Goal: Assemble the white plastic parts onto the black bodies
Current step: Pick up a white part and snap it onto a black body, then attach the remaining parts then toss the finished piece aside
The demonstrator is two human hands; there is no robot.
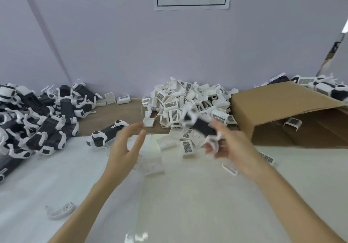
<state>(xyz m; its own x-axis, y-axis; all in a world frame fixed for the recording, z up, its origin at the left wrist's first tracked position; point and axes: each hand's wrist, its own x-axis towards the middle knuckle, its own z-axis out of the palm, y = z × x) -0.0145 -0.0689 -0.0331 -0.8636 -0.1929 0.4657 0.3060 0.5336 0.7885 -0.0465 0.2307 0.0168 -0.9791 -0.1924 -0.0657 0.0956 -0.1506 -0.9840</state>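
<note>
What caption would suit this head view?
Right hand grips a black body; open left hand reaches toward it.

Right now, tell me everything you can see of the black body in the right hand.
The long black plastic body is blurred by motion. It has white plastic pieces at both ends. It is tilted, its far end up and to the left, above the pile of white grilled plastic parts. The right hand grips its near end; the left hand is apart.

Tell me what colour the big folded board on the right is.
Plain brown cardboard, clearest in the head view.
</note>
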